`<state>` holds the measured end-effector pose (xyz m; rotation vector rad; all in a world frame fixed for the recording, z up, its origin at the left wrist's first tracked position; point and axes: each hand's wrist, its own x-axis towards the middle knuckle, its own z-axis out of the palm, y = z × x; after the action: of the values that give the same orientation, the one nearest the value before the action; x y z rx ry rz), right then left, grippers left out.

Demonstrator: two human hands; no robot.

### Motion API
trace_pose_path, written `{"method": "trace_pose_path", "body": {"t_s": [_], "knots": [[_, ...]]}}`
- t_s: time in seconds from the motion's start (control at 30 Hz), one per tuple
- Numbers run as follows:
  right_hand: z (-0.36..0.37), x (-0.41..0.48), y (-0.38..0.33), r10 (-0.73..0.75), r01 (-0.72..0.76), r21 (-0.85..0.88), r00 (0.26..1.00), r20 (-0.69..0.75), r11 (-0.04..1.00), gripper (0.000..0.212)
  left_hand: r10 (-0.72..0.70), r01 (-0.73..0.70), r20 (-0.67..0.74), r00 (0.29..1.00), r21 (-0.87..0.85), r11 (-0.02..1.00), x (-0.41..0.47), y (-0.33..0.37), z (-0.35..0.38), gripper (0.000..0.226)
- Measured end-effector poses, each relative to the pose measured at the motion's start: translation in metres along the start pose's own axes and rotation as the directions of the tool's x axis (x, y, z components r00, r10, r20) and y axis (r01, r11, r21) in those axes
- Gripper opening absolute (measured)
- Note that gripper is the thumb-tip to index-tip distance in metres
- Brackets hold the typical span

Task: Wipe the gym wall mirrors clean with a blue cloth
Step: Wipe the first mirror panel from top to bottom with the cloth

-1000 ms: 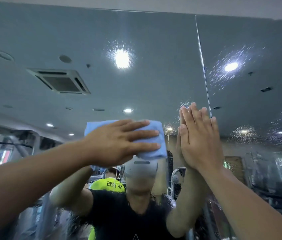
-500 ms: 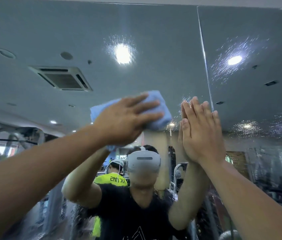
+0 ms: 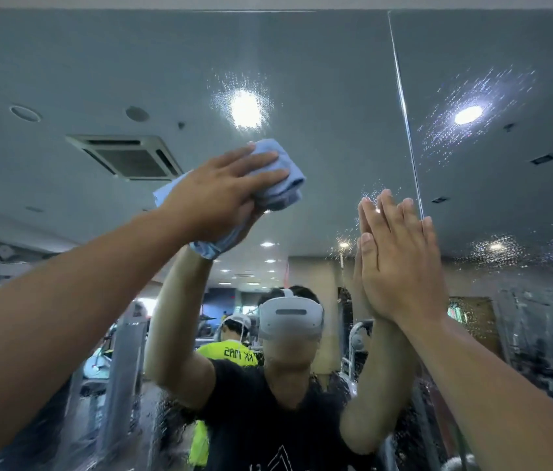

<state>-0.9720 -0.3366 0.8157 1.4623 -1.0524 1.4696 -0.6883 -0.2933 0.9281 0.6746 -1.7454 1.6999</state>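
**A:** From the head camera, where am I in the job?

**B:** Mid-wipe, I'd judge. Your left hand (image 3: 220,195) lays straight, close-set fingers over the blue cloth (image 3: 281,185), pressing it high on the mirror (image 3: 302,62). Your right hand (image 3: 400,263) braces flat on the glass, fingers together.

**A:** Next?

**B:** Probably sweep past the seam (image 3: 404,107) to the droplets (image 3: 465,130), with even pressure.

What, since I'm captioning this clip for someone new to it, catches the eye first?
The left hand pressing a bunched blue cloth against the mirror, centre frame, just under a reflected ceiling light ringed with glinting droplets. To its right, the right hand lies flat on the glass beside the vertical seam, meeting its own reflection.
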Motion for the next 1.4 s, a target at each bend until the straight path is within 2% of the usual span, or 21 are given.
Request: {"method": "trace_pose_path", "body": {"t_s": [0.13, 0.2, 0.27, 0.33, 0.43, 0.5, 0.53, 0.6, 0.7, 0.77, 0.83, 0.93, 1.0, 1.07, 1.17, 1.23, 1.33, 1.4], "knots": [[0.0, 0.0, 0.001, -0.009, 0.009, -0.007, 1.0, -0.008, 1.0, 0.06, -0.116, 0.116, 0.004, 0.993, -0.007, 0.993, -0.004, 0.014, 0.009, 0.056], [0.002, 0.0, 0.001, -0.012, 0.012, -0.014, 1.0, -0.005, 1.0, 0.06, -0.241, 0.238, -0.084, 0.967, -0.048, 0.97, -0.002, 0.009, 0.003, 0.057], [0.004, 0.0, 0.0, -0.011, 0.011, -0.023, 1.0, -0.01, 1.0, 0.059, -0.479, 0.464, -0.139, 0.867, -0.131, 0.876, 0.006, -0.003, -0.006, 0.059], [0.005, -0.001, -0.001, -0.008, 0.007, -0.022, 1.0, -0.024, 1.0, 0.059, -0.659, 0.642, -0.109, 0.744, -0.158, 0.75, 0.02, -0.017, -0.011, 0.059], [0.006, -0.001, -0.001, -0.016, 0.015, -0.016, 0.999, -0.039, 1.0, 0.06, -0.764, 0.758, -0.09, 0.639, -0.092, 0.646, 0.046, -0.018, -0.011, 0.043], [0.008, -0.001, 0.0, -0.03, 0.028, -0.036, 0.997, -0.069, 0.999, 0.059, -0.773, 0.77, -0.064, 0.631, -0.065, 0.634, 0.064, -0.007, -0.006, 0.043], [0.009, -0.001, 0.0, -0.039, 0.035, -0.053, 0.996, -0.085, 0.998, 0.058, -0.753, 0.751, -0.054, 0.656, -0.059, 0.658, 0.074, 0.002, -0.002, 0.045], [0.009, 0.001, 0.0, -0.052, 0.045, -0.069, 0.993, -0.104, 0.997, 0.057, -0.662, 0.659, -0.057, 0.748, -0.064, 0.75, 0.09, 0.022, 0.007, 0.05], [0.005, 0.002, 0.003, -0.084, 0.074, -0.083, 0.989, -0.125, 0.994, 0.056, -0.403, 0.4, -0.041, 0.914, -0.064, 0.914, 0.1, 0.039, 0.015, 0.057], [0.0, 0.003, 0.011, -0.115, 0.106, -0.074, 0.986, -0.124, 0.992, 0.055, -0.253, 0.244, -0.111, 0.961, -0.088, 0.966, 0.098, 0.028, 0.013, 0.059], [-0.006, 0.002, 0.023, -0.146, 0.14, -0.053, 0.981, -0.125, 0.989, 0.055, -0.228, 0.217, -0.123, 0.966, -0.096, 0.971, 0.096, 0.011, 0.009, 0.06], [-0.015, 0.001, 0.045, -0.176, 0.17, -0.062, 0.978, -0.115, 0.984, 0.055, -0.325, 0.318, -0.072, 0.943, -0.09, 0.944, 0.114, 0.007, 0.009, 0.058], [-0.02, 0.001, 0.061, -0.147, 0.142, -0.054, 0.981, -0.126, 0.988, 0.055, -0.38, 0.374, -0.051, 0.924, -0.1, 0.922, 0.128, 0.016, 0.008, 0.058], [-0.025, 0.0, 0.075, -0.119, 0.114, -0.043, 0.98, -0.158, 0.993, 0.055, -0.373, 0.368, -0.034, 0.927, -0.097, 0.925, 0.13, 0.022, 0.008, 0.06], [-0.03, 0.0, 0.087, -0.13, 0.124, -0.042, 0.976, -0.176, 0.991, 0.055, -0.222, 0.218, -0.039, 0.974, -0.079, 0.973, 0.112, 0.043, 0.004, 0.061], [-0.03, -0.002, 0.091, -0.153, 0.147, -0.052, 0.976, -0.154, 0.988, 0.055, -0.045, 0.043, -0.031, 0.999, -0.049, 0.998, 0.087, 0.078, 0.004, 0.053], [-0.025, -0.006, 0.095, -0.159, 0.155, -0.056, 0.985, -0.074, 0.986, 0.056, 0.208, -0.208, 0.005, 0.978, -0.008, 0.978, 0.03, 0.135, 0.004, 0.044], [-0.022, -0.01, 0.098, -0.166, 0.164, -0.062, 0.986, -0.028, 0.984, 0.057, 0.319, -0.319, 0.063, 0.946, -0.016, 0.948, -0.001, 0.151, 0.005, 0.047]]}}
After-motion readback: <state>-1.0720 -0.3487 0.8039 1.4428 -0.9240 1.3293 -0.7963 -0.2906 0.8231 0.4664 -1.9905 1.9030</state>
